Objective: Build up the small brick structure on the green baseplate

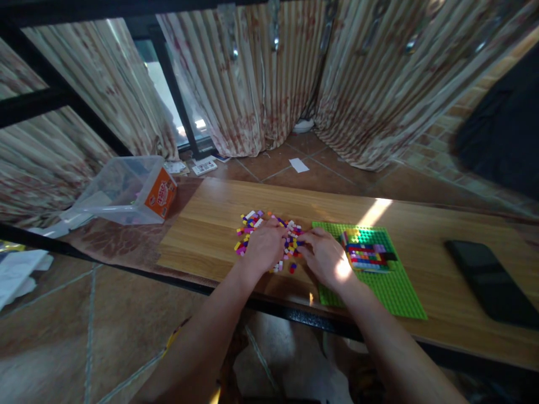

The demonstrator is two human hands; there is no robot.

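A loose heap of small toy building bricks (248,229), in pink, purple, yellow, white, orange and red, lies on the wooden table. My left hand (265,245) rests over the heap, palm down, its fingers spread among the bricks and its fingertips partly hidden. From the right, my right hand (322,255) reaches to the heap's edge with thumb and fingers apart; I make out no brick between them. Beside that hand is a green studded baseplate (391,294), partly covered by my wrist. On it stands a multicoloured brick build (366,255) with low walls and rows inside.
A black phone (490,278) lies on the table (425,230) at the right. Left of the table stands a clear plastic box (122,191) with an orange label. Behind are patterned curtains (269,84) and a tiled floor with a white paper (298,165).
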